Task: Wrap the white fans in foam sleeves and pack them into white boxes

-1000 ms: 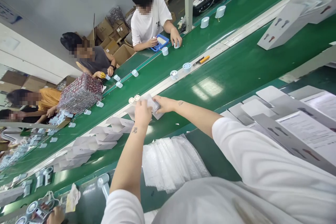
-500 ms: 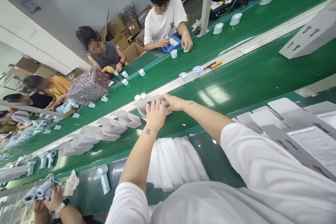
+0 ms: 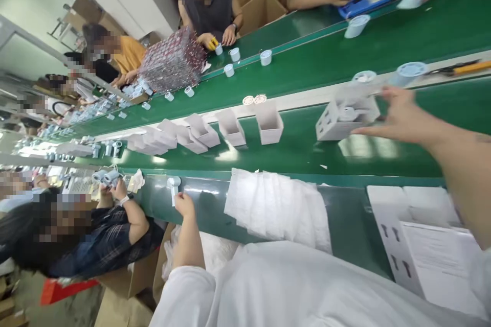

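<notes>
My left hand (image 3: 186,205) pinches the lower end of a pale blue handheld fan (image 3: 174,186) on the near green table. At the right, my right hand (image 3: 406,117) grips a white cardboard box (image 3: 333,121) on the green surface, thumb on its near side and fingers by the raised flap. Pale blue and white parts show inside that box, their exact kind partly hidden. To its left stands an open white box (image 3: 270,130), with several more in a row beyond. A stack of white translucent bags (image 3: 276,207) lies between my arms.
Blue round parts (image 3: 265,57) sit on the far green belt (image 3: 299,56). Orange-handled pliers (image 3: 468,68) lie at the right. Flat white cartons and printed sheets (image 3: 433,255) are at the near right. A co-worker (image 3: 88,230) sits left, with others across the belt.
The view has swung left and closer. My hands have parted: the left has reached down to the fan on the near table, while the right stays at the white box.
</notes>
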Available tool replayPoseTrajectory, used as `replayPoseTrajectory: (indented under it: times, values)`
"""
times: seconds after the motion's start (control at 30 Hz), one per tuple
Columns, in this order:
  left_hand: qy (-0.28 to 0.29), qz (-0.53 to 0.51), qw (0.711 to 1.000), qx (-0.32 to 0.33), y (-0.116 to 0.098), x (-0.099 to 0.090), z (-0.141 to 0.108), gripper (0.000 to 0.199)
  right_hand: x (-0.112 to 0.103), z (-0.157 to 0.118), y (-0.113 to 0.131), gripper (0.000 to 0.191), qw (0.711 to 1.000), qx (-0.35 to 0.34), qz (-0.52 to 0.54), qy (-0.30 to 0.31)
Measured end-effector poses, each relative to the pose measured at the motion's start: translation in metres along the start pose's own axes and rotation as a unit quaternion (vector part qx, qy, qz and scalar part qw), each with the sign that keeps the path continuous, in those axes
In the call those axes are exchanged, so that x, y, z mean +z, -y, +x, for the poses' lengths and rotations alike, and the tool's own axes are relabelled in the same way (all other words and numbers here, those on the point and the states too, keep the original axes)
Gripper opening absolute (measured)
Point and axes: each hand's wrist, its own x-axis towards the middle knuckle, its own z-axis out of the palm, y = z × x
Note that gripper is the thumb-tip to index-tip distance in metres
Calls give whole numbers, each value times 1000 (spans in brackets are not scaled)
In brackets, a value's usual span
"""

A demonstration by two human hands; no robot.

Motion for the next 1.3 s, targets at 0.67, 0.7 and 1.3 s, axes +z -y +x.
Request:
replayPoseTrajectory:
  times: [0.67, 0.7, 1.3]
  values:
    - [175, -399, 855, -282, -23, 2, -36, 22, 185, -169, 226, 30, 800, 355, 313, 368]
    - [207, -430, 835, -274, -39, 6, -63, 24, 196, -166, 231, 33, 766, 393, 354, 365]
    - [327, -36, 896, 300, -28, 38, -116, 22, 117, -218, 213, 63, 550, 515, 504, 422]
